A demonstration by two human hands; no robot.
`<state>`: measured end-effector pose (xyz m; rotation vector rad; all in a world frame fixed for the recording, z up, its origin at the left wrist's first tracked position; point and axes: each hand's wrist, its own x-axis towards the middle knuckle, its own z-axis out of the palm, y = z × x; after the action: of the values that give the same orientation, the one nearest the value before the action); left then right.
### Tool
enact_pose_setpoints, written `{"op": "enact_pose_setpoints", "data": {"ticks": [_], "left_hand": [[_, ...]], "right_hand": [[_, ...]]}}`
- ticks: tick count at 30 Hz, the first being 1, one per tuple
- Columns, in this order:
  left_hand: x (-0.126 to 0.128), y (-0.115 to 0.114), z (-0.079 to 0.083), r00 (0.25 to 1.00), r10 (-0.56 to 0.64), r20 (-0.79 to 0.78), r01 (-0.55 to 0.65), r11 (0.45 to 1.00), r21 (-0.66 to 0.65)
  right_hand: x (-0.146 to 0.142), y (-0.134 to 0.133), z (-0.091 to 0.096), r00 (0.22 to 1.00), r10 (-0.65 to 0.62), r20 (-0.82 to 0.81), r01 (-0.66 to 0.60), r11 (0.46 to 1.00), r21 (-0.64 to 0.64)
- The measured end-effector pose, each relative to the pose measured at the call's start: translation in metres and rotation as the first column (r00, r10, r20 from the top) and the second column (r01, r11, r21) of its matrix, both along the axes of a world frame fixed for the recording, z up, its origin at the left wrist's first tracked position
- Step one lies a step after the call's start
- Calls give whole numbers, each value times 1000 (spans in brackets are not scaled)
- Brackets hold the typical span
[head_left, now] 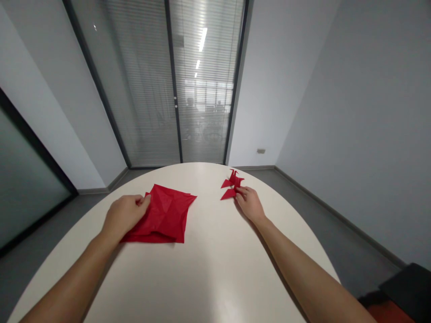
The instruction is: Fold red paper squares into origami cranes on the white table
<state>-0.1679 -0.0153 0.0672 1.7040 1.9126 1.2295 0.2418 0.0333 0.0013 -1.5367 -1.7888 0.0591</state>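
Observation:
A creased piece of red paper [168, 211] lies on the left half of the table, with more red layers showing under its lower edge. My left hand [126, 213] is closed on its left edge, thumb and fingers pinched together. Over on the right, small folded red paper cranes stand close together. My right hand [249, 202] pinches the nearest paper crane [228, 194], whose pointed wing sticks out to the left; my fingers cover part of its body. Just behind it is another paper crane [238, 180], with thin upright points.
The round white table [202, 278] curves away on both sides. Beyond its far edge stands a glass partition with blinds [148, 89]. A dark chair with some red [411, 287] is at the lower right. Grey walls [363, 112] flank the table.

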Motion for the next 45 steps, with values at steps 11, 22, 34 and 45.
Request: {"op": "enact_pose_setpoints", "data": {"ticks": [11, 22, 34, 45], "left_hand": [[149, -49, -17, 704, -367, 608, 368, 921, 129], [162, -55, -36, 801, -412, 434, 390, 910, 143], [164, -63, -28, 705, -488, 515, 475, 864, 168], [160, -57, -33, 842, -425, 331, 376, 904, 204]], "right_hand": [[-70, -64, 35, 770, 402, -496, -389, 911, 134], [-95, -90, 37, 546, 384, -745, -526, 849, 52], [-96, -83, 38, 273, 274, -922, -722, 692, -8], [-92, -83, 40, 396, 368, -841, -618, 784, 52]]}}
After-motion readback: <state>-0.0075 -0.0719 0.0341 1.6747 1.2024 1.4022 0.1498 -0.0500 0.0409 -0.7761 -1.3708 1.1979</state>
